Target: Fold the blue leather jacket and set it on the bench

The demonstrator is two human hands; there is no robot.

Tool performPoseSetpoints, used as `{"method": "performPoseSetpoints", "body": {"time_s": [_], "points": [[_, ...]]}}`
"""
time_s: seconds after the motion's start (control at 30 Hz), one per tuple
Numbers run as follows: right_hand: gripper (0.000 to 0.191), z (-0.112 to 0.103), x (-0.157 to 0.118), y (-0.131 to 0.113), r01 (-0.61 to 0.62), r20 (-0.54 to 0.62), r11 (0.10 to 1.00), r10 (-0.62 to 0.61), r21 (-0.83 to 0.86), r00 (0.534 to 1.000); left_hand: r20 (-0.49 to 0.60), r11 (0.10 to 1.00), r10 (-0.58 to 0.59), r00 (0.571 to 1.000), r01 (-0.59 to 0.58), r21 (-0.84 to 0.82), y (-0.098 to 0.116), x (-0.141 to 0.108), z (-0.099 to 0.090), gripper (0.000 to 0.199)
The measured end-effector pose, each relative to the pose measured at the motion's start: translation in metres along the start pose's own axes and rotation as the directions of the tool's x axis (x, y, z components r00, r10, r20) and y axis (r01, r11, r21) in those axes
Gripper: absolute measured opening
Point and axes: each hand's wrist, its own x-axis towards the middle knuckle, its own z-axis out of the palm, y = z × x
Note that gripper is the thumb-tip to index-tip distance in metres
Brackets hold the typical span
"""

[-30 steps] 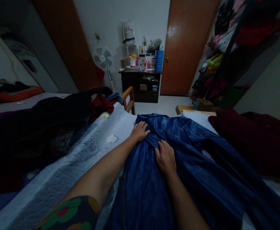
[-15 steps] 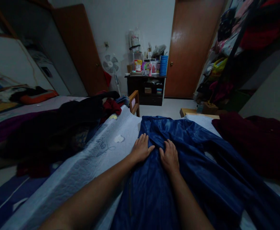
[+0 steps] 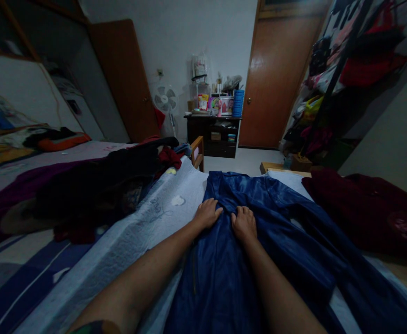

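Jacket, bottom cut off, partly hidden under left hand, right hand

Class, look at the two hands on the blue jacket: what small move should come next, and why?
Probably sweep the right hand lightly outward, with the left hand as an anchor. Both hands rest on the blue jacket, and its material looks creased around them, so a gentle sweep may flatten it.
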Motion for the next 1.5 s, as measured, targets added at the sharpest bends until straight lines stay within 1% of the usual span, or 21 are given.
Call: {"method": "performPoseSetpoints", "body": {"time_s": [0.07,0.13,0.17,0.23,0.33,0.43,0.5,0.57,0.67,0.73,0.83,0.9,0.97,1.03,1.13,1.2,1.3,1.33,1.4,1.43,1.5], "points": [[0.038,-0.010,0.007,-0.006,-0.018,0.144,0.999,0.024,-0.039,0.989,-0.046,1.000,0.012,0.999,-0.013,-0.020,-0.001,0.008,-0.005,0.052],[0.040,-0.020,0.015,-0.011,-0.018,0.321,0.997,0.042,-0.077,0.946,-0.040,0.999,0.043,0.998,-0.044,-0.031,-0.002,0.015,-0.006,0.050],[0.041,-0.025,0.017,-0.012,-0.003,0.386,0.996,0.035,-0.084,0.922,-0.026,0.998,0.058,0.998,-0.059,-0.038,-0.002,0.017,-0.005,0.049],[0.047,-0.035,0.020,-0.011,0.035,0.455,0.997,0.003,-0.074,0.890,0.002,0.996,0.076,0.997,-0.075,-0.049,-0.001,0.020,-0.002,0.048],[0.060,-0.055,0.015,0.003,0.082,0.450,0.994,-0.042,-0.069,0.892,0.004,0.994,0.086,0.996,-0.086,-0.064,0.000,0.021,0.001,0.049],[0.062,-0.087,0.001,0.033,0.104,0.379,0.985,-0.043,-0.141,0.924,-0.014,0.992,0.096,0.995,-0.096,-0.083,-0.001,0.023,0.000,0.050],[0.061,-0.113,-0.012,0.059,0.059,0.279,0.970,0.010,-0.237,0.960,-0.027,0.990,0.096,0.995,-0.099,-0.099,-0.003,0.027,-0.002,0.050],[0.061,-0.137,-0.027,0.087,0.004,0.188,0.946,0.060,-0.324,0.980,-0.036,0.988,0.094,0.995,-0.097,-0.121,-0.005,0.032,-0.003,0.050],[0.063,-0.161,-0.048,0.122,-0.079,0.157,0.923,0.148,-0.377,0.977,-0.031,0.981,0.094,0.995,-0.098,-0.166,-0.005,0.041,-0.004,0.048],[0.058,-0.168,-0.058,0.138,-0.107,0.184,0.917,0.189,-0.385,0.965,-0.019,0.975,0.087,0.996,-0.089,-0.204,-0.003,0.047,-0.005,0.046],[0.037,-0.170,-0.066,0.150,-0.100,0.238,0.916,0.204,-0.388,0.950,-0.009,0.964,0.052,0.999,-0.052,-0.262,0.002,0.053,-0.008,0.042],[0.027,-0.169,-0.066,0.155,-0.104,0.234,0.914,0.209,-0.392,0.950,-0.011,0.952,0.022,1.000,-0.024,-0.306,0.005,0.057,-0.011,0.040],[0.022,-0.170,-0.065,0.157,-0.106,0.205,0.921,0.194,-0.375,0.959,-0.013,0.933,-0.004,1.000,-0.001,-0.361,0.008,0.062,-0.015,0.039],[0.021,-0.174,-0.064,0.156,-0.101,0.160,0.954,0.151,-0.283,0.976,-0.006,0.903,-0.024,1.000,0.019,-0.430,0.011,0.067,-0.017,0.036],[0.023,-0.187,-0.067,0.145,-0.068,0.070,0.998,0.068,0.004,0.995,0.030,0.832,-0.067,0.997,0.073,-0.550,0.015,0.077,-0.018,0.028],[0.025,-0.196,-0.074,0.130,-0.014,0.018,0.983,0.011,0.184,1.000,0.073,0.765,-0.120,0.990,0.139,-0.629,0.018,0.083,-0.017,0.027],[0.022,-0.205,-0.090,0.098,0.139,-0.021,0.935,-0.140,0.325,0.990,0.160,0.639,-0.217,0.963,0.264,-0.722,0.020,0.089,-0.018,0.043],[0.020,-0.207,-0.096,0.086,0.198,-0.011,0.918,-0.207,0.344,0.978,0.189,0.594,-0.245,0.951,0.302,-0.745,0.020,0.090,-0.019,0.048],[0.020,-0.206,-0.109,0.064,0.293,0.060,0.881,-0.338,0.372,0.939,0.240,0.511,-0.286,0.928,0.360,-0.781,0.020,0.091,-0.021,0.054],[0.021,-0.204,-0.116,0.053,0.322,0.108,0.870,-0.386,0.375,0.916,0.260,0.475,-0.300,0.918,0.380,-0.794,0.020,0.091,-0.023,0.055],[0.023,-0.198,-0.129,0.034,0.341,0.226,0.874,-0.431,0.346,0.874,0.288,0.419,-0.319,0.903,0.407,-0.812,0.021,0.092,-0.025,0.052]]}}
